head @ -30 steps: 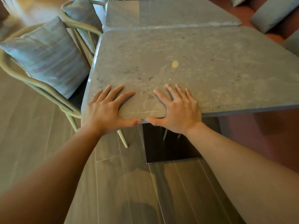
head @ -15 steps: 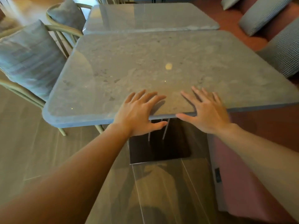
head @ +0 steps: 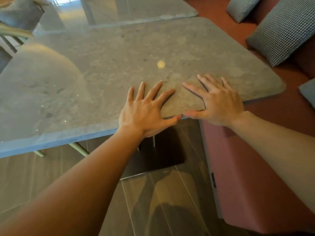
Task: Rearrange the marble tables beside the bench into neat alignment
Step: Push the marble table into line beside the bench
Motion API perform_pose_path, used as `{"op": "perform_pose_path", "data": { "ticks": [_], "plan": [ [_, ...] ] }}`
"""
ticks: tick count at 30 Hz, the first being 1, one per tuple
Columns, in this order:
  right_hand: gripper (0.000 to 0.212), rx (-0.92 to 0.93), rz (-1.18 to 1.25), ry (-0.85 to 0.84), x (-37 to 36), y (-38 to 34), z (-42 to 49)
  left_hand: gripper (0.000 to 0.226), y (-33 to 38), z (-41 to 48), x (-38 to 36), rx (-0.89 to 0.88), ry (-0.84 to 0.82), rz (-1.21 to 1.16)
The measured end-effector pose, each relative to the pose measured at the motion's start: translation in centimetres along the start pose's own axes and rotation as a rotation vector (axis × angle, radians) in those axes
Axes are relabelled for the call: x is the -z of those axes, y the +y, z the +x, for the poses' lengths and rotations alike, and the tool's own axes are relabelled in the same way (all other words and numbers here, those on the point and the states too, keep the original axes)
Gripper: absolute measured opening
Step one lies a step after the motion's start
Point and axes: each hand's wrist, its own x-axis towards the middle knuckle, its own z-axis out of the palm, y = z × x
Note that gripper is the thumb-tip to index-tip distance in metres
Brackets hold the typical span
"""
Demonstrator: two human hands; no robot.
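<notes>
A grey marble table (head: 105, 68) fills the middle of the head view, its near edge running from lower left to right. My left hand (head: 144, 109) lies flat on the top at that near edge, fingers spread and straight, thumb along the edge. My right hand (head: 216, 103) lies flat beside it, fingers spread, thumb at the edge, the two thumbs almost meeting. A second marble table (head: 153, 9) stands just beyond, its near edge close to the first table's far edge.
A dark red upholstered bench (head: 247, 184) runs along the right with checked cushions (head: 283, 29) on it. A chair with a grey cushion (head: 18, 12) stands at the far left. The table's dark square base (head: 163, 155) sits on the wood-look floor.
The view has swung so the table now lies further left and the bench closer on the right. Both hands stayed flat on the near edge, now nearer the table's right corner and closer together.
</notes>
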Motion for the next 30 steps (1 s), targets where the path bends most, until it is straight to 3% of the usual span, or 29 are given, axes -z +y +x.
{"op": "perform_pose_path", "data": {
  "ticks": [11,30],
  "plan": [
    [0.099,0.041,-0.019,0.173,-1.5,0.4,0.3,0.095,0.1,0.2,-0.1,-0.004,0.05,0.025],
    [0.1,0.07,-0.001,0.19,-2.0,3.6,2.4,0.096,1.9,2.9,-0.5,0.053,0.06,0.043]
  ]
}}
